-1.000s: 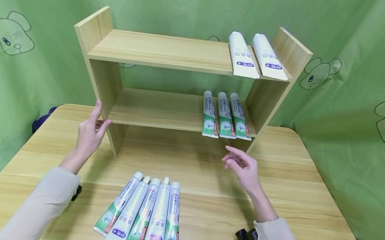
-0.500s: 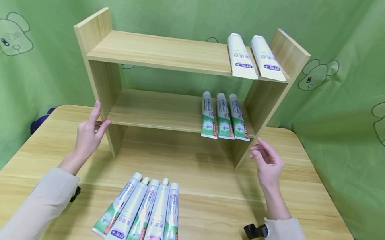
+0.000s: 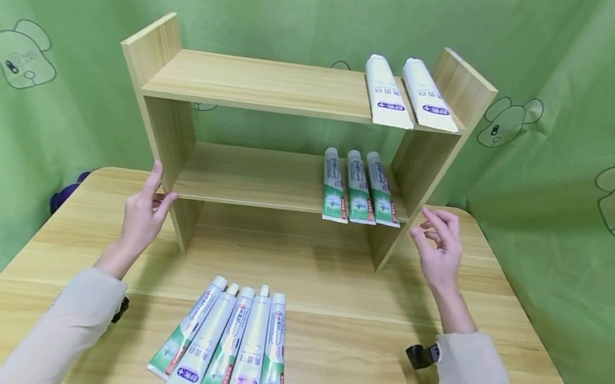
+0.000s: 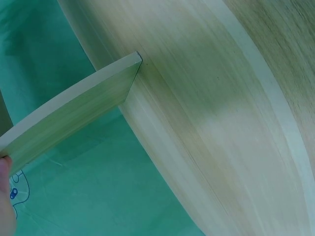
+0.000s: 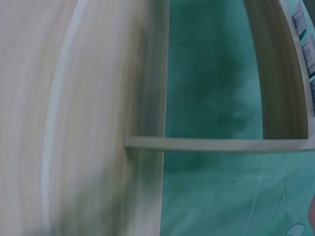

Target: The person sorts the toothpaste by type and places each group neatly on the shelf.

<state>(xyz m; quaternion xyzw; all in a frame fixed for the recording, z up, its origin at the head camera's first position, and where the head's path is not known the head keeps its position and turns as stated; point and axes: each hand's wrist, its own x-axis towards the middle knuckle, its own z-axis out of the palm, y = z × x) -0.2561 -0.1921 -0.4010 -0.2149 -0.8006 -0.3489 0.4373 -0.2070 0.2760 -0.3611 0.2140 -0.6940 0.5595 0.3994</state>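
A two-tier wooden shelf stands on the table. My left hand holds its left side panel at middle-board height, the thumb at the front edge and the index finger straight along the outside. Beside the right side panel, my right hand has loosely bent fingers with nothing between them; whether it touches the panel I cannot tell. Three green-and-white toothpaste tubes lie on the middle board, at the right. Two white toothpaste tubes lie above them on the top board.
Several more toothpaste tubes, green-and-white and white ones mixed, lie fanned out on the wooden table in front of the shelf. A green curtain with bear-head drawings hangs behind and at the sides.
My right hand has moved right and a little up, from below the middle-board tubes to beside the right side panel. The left hand, shelf and tubes stay put.
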